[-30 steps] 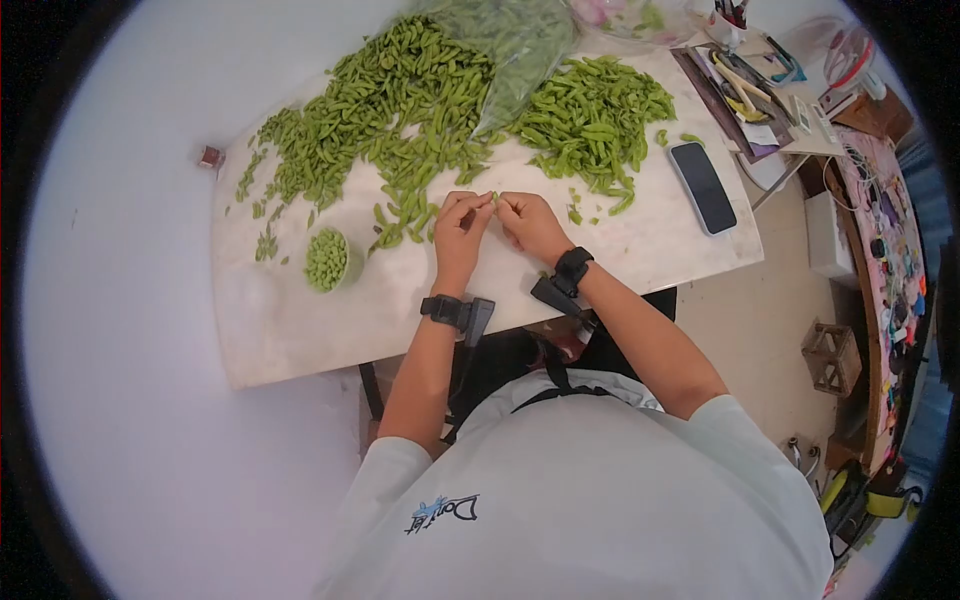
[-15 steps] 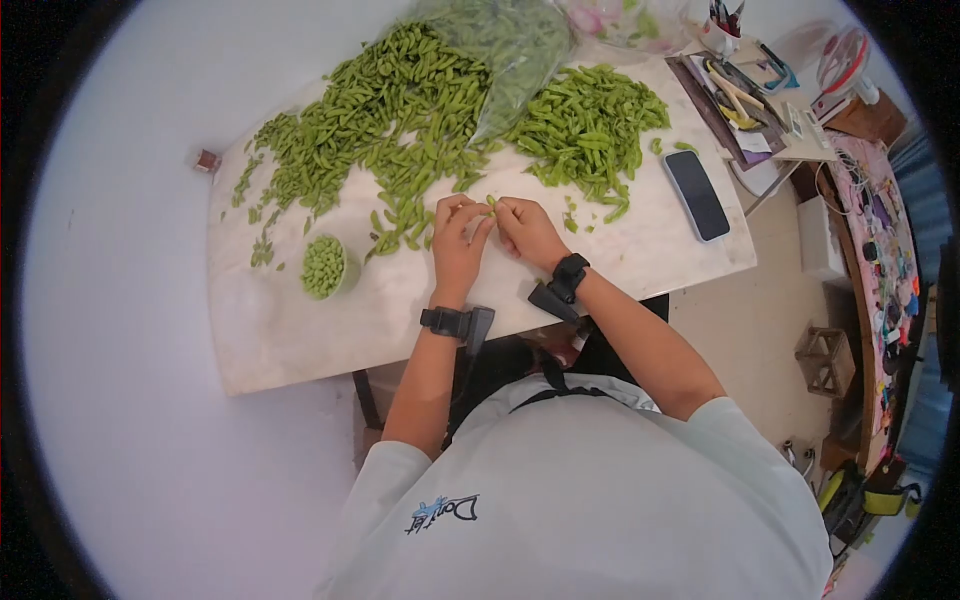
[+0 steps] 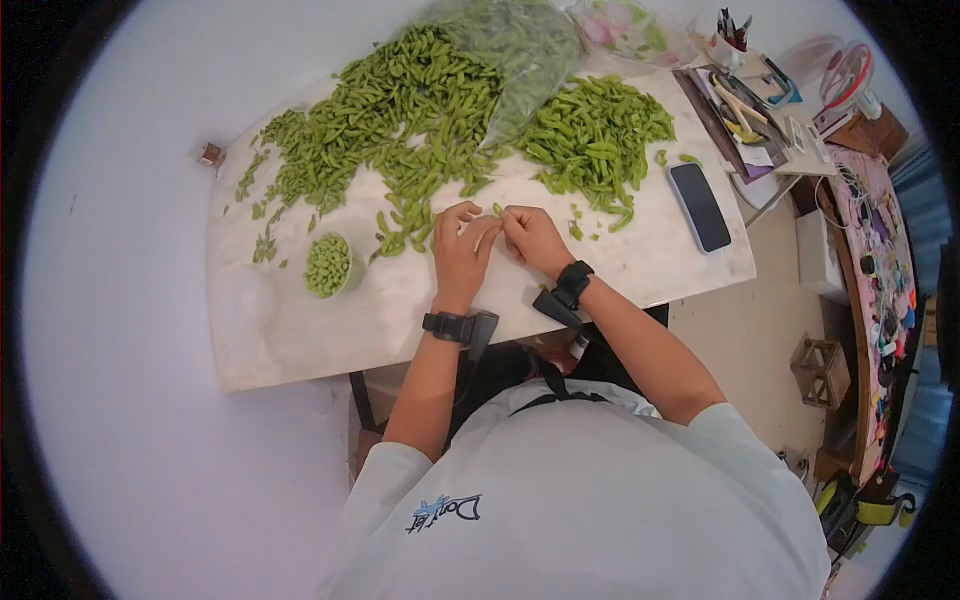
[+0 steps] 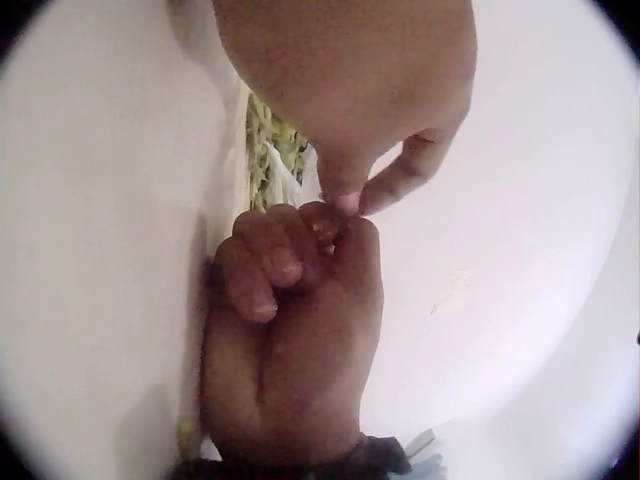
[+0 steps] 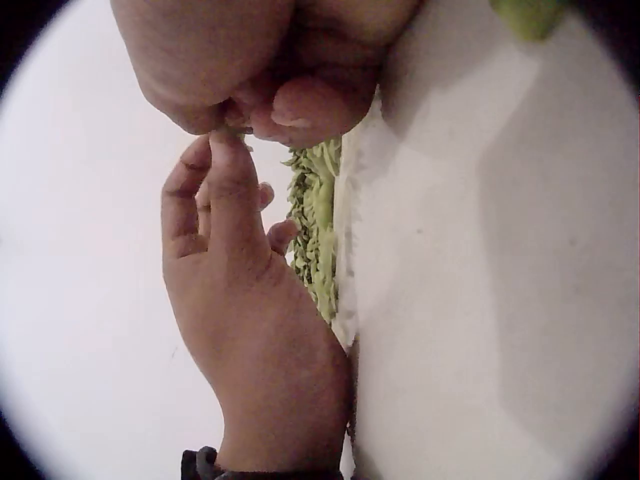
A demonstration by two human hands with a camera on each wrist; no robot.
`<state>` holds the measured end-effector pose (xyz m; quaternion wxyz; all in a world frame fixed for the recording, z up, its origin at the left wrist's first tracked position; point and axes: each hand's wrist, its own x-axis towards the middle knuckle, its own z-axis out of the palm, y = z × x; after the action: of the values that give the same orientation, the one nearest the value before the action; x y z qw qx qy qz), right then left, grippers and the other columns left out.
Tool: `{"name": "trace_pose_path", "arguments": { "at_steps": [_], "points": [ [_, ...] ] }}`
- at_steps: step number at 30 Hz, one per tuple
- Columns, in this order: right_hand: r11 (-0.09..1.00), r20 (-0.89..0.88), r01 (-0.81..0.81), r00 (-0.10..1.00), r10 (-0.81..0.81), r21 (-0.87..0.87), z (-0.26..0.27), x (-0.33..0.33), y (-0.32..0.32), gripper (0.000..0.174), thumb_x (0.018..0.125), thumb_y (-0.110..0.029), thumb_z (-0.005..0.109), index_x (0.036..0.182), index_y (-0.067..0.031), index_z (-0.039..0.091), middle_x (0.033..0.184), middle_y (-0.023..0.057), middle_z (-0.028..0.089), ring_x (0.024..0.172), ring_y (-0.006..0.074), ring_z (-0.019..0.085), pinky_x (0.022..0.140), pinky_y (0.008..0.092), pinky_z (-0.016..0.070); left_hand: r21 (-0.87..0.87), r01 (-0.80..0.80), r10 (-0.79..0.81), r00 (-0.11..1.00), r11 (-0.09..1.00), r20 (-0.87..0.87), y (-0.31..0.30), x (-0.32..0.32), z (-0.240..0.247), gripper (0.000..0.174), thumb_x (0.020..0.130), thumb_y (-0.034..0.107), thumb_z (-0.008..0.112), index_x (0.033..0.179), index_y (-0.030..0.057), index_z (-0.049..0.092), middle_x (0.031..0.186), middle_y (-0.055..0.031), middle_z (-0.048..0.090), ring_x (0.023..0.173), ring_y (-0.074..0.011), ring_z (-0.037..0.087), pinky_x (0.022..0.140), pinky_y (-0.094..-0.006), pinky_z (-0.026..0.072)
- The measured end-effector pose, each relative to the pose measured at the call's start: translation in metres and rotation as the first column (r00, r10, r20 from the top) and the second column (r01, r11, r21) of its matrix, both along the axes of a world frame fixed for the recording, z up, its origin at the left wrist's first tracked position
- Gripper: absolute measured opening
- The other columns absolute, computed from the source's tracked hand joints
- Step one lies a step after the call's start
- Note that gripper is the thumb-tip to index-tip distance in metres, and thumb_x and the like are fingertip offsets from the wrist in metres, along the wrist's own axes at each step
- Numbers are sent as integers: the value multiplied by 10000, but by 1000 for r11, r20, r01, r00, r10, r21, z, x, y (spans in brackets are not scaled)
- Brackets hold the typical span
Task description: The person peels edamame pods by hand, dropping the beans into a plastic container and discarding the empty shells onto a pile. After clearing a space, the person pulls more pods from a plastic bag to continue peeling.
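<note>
Between the fingertips of both hands, just above the table, sits a small green soybean pod (image 3: 497, 210), mostly covered by fingers. My left hand (image 3: 461, 258) pinches it between thumb and index finger, the other fingers loosely bent. From the other side my right hand (image 3: 537, 241) pinches it too, its remaining fingers curled into the palm, as the left wrist view shows. Ahead of the hands lie a large heap of pods (image 3: 415, 95) and a second heap (image 3: 600, 135) to its right. To the left stands a cup (image 3: 351, 274) filled with shelled green beans (image 3: 326, 262).
A clear plastic bag (image 3: 535, 60) lies between the heaps at the back. On the right of the white table (image 3: 290, 350) is a phone (image 3: 699, 207). Behind it a side table carries tools (image 3: 738, 105) and a mug of pens (image 3: 726, 52). Pod scraps (image 3: 576, 225) lie near the right hand.
Both hands stay together at the same part of the table. The left hand's fingers have spread a little, and the pod shows more between the fingertips. The head view has shifted slightly.
</note>
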<state>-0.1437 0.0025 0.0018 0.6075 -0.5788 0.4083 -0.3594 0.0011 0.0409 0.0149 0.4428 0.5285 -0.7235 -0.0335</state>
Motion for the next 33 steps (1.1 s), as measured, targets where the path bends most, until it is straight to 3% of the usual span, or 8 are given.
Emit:
{"name": "trace_pose_path", "arguments": {
  "at_steps": [4, 6, 12, 14, 19, 28, 31, 33],
  "points": [
    [999, -18, 16, 1000, -16, -29, 1, 1, 0, 353, 925, -236, 431, 674, 9, 473, 522, 42, 455, 489, 117, 427, 488, 299, 374, 36, 68, -66, 997, 997, -38, -4, 1, -2, 134, 816, 119, 626, 905, 36, 571, 1020, -104, 528, 925, -291, 489, 815, -375, 399],
    [999, -25, 16, 1000, -17, -40, -2, 0, 0, 349, 922, -230, 431, 673, 11, 468, 524, 45, 451, 495, 119, 427, 497, 303, 379, 3, 35, -34, 984, 999, -177, -4, 5, -4, 140, 843, 121, 598, 926, 22, 544, 1012, -121, 528, 960, -299, 485, 851, -376, 386],
    [999, -30, 17, 999, -18, -36, -4, 0, -1, 334, 919, -217, 431, 673, 7, 455, 537, 35, 431, 506, 111, 421, 503, 302, 375, -72, -211, 183, 943, 975, -277, 24, 65, 33, 205, 926, 232, 530, 942, 27, 517, 1029, -124, 546, 959, -243, 505, 842, -337, 397],
    [999, -33, 13, 999, -15, -45, -6, 1, -1, 330, 921, -213, 430, 673, 4, 452, 543, 21, 428, 507, 101, 413, 498, 293, 368, -86, -368, 357, 926, 926, -122, 34, 107, 54, 110, 890, 143, 549, 923, 38, 545, 1002, -110, 584, 966, -255, 517, 858, -357, 387],
    [1000, 17, 12, 1000, -12, 18, 1, 1, 2, 332, 931, -206, 427, 658, -17, 434, 550, -12, 419, 504, 70, 389, 487, 266, 355, 97, -570, 575, 817, 816, -44, 57, 191, 81, 104, 854, 134, 614, 888, 39, 584, 822, -81, 627, 746, -219, 575, 718, -346, 445],
    [1000, 49, -2, 999, 2, -4, -1, 0, 1, 332, 943, -223, 433, 668, -37, 428, 539, -22, 401, 483, 63, 379, 465, 263, 335, 173, -591, 516, 786, 788, 339, 61, 209, 54, 143, 797, 81, 643, 940, 96, 644, 878, -50, 653, 782, -242, 598, 718, -352, 464],
    [1000, 64, -8, 998, 8, 12, 0, -1, 2, 326, 946, -229, 437, 677, -44, 434, 530, -24, 399, 472, 65, 380, 457, 261, 330, 70, -666, 615, 720, 743, 321, 59, 187, 61, 244, 779, 18, 608, 995, 123, 650, 954, -43, 645, 872, -236, 588, 770, -346, 460],
    [1000, 70, -20, 997, 19, 11, -2, -1, 1, 327, 946, -234, 441, 680, -44, 445, 523, -25, 400, 462, 67, 381, 449, 259, 326, 86, -546, 528, 832, 834, 170, 51, 164, 68, 286, 759, -16, 584, 1003, 120, 644, 996, -48, 633, 919, -238, 574, 807, -355, 450]
  ]
}}
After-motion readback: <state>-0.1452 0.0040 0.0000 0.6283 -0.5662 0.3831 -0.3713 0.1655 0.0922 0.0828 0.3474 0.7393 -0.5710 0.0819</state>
